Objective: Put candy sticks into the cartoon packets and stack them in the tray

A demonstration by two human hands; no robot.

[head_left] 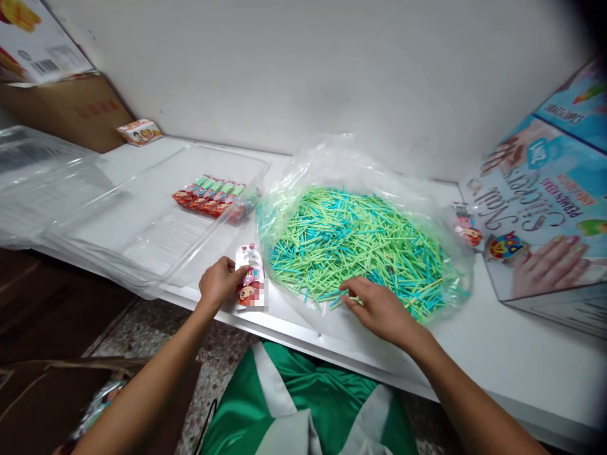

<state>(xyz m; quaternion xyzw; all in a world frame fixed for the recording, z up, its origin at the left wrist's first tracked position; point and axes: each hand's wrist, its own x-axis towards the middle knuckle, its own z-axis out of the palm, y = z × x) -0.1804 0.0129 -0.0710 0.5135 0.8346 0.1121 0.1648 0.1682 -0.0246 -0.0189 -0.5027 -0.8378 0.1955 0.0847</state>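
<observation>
My left hand point(219, 282) pinches a small printed packet point(248, 272) between thumb and fingers at the table's front edge. The packet has a white top with a barcode and a red-haired cartoon figure below. My right hand point(377, 306) is at the near edge of a heap of thin green and blue sticks point(355, 240), fingers curled together around the end of a thin stick point(334, 298). The heap lies in an opened clear plastic bag point(327, 161). Left of the bag, several similar packets point(215, 197) lie in a row inside a clear plastic tray point(177, 268).
More clear trays point(42, 183) are stacked at the left. Behind them stand a cardboard box point(71, 110) and a small printed box point(140, 132). A large blue nail-sticker box point(545, 208) stands at the right, with a small packet point(467, 229) beside it. A white wall is behind.
</observation>
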